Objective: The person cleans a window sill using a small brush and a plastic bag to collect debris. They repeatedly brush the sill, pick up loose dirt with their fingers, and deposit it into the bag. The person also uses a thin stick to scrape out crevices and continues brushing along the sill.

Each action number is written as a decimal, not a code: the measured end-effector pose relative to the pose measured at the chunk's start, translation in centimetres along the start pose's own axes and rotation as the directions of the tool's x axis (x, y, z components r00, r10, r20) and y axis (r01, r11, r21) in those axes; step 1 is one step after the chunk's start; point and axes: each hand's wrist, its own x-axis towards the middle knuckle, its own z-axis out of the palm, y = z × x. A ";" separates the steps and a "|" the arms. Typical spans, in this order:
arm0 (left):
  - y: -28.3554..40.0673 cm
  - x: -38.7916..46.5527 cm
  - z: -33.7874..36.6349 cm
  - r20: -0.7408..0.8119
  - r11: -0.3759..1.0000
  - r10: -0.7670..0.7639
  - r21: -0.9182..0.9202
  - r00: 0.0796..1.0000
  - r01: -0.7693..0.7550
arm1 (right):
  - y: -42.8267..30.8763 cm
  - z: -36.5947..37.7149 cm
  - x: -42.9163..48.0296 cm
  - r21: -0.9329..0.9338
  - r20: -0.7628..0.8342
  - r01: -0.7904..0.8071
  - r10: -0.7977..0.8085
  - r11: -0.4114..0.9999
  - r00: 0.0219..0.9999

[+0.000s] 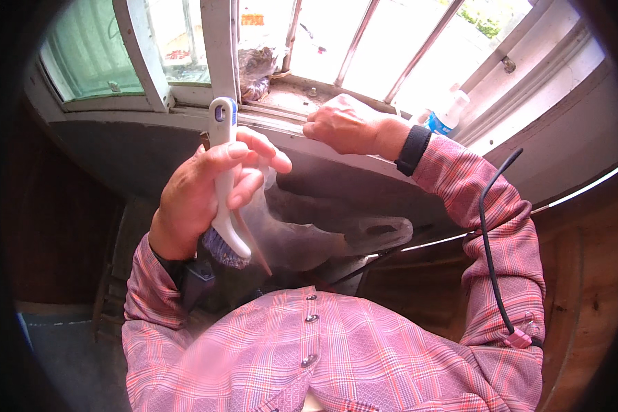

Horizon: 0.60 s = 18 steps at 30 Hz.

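Observation:
My left hand (195, 190) grips a white plastic scrub brush (225, 180) upright, its purple-grey bristles (224, 250) at the lower end. A thin brown stick (252, 239) also passes through this hand, its lower end slanting down. Just beyond the fingers hangs a thin translucent plastic bag (298, 237), apparently caught at the fingertips. My right hand (342, 123) rests with curled fingers at the window sill track (273, 118); whether anything is between those fingers is hidden.
Metal bars (358, 41) cross the bright window opening. Behind the frame, a stuffed plastic bag (257, 67) sits on the outer ledge. A white bottle with a blue label (445, 113) stands right of my right wrist. A wooden panel (577, 288) is at lower right.

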 end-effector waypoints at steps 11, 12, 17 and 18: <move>-0.2 0.7 -0.3 0.027 0.995 0.004 -0.103 1.000 -0.001 | -9.1 6.0 -3.9 0.512 -0.104 -0.054 0.124 0.858 0.987; -0.4 0.6 -0.3 0.001 0.994 0.002 -0.112 1.000 -0.001 | -9.5 5.7 -4.0 0.528 -0.080 -0.023 0.077 0.849 0.994; -0.2 0.7 -0.2 0.003 0.995 0.004 -0.103 1.000 -0.004 | -4.5 1.9 -4.9 0.456 -0.367 -0.113 0.302 0.883 0.880; -0.3 0.6 -0.1 0.006 0.993 0.007 -0.117 1.000 -0.006 | -3.2 1.4 -5.3 0.424 -0.364 -0.196 0.365 0.884 0.857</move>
